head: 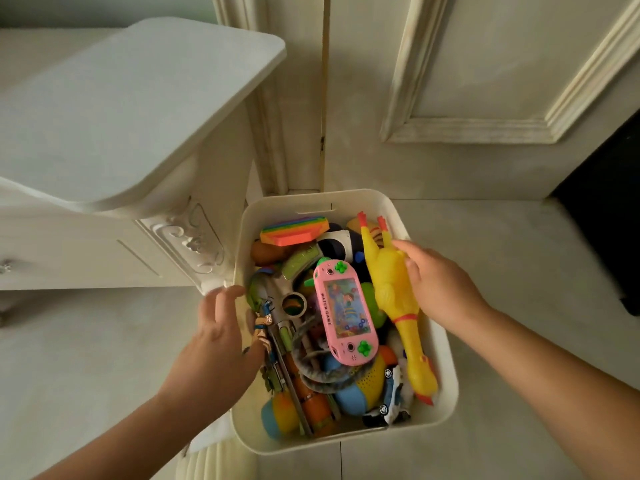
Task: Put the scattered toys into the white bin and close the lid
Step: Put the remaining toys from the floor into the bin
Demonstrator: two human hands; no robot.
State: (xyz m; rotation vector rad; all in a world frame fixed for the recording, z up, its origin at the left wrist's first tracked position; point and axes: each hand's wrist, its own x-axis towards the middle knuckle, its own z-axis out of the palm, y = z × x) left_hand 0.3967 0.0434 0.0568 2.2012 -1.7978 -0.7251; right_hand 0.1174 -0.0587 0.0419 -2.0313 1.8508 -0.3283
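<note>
The white bin (446, 386) stands on the floor, its top uncovered and no lid in sight. It is packed with several toys: a pink water-game handheld (344, 311) on top, a yellow rubber chicken (388, 282) along the right wall, a rainbow block (294, 230) at the far end, a toy car (393, 398) near the front. My right hand (438, 285) rests on the chicken's body with fingers spread over it. My left hand (220, 336) is over the bin's left wall, fingers apart, thumb touching a small figure (264, 325).
A white carved cabinet (121, 140) stands close to the bin's left side. A cream panelled wall (450, 98) rises behind. A dark object (609, 209) sits at the far right. Pale tiled floor (519, 258) surrounds the bin.
</note>
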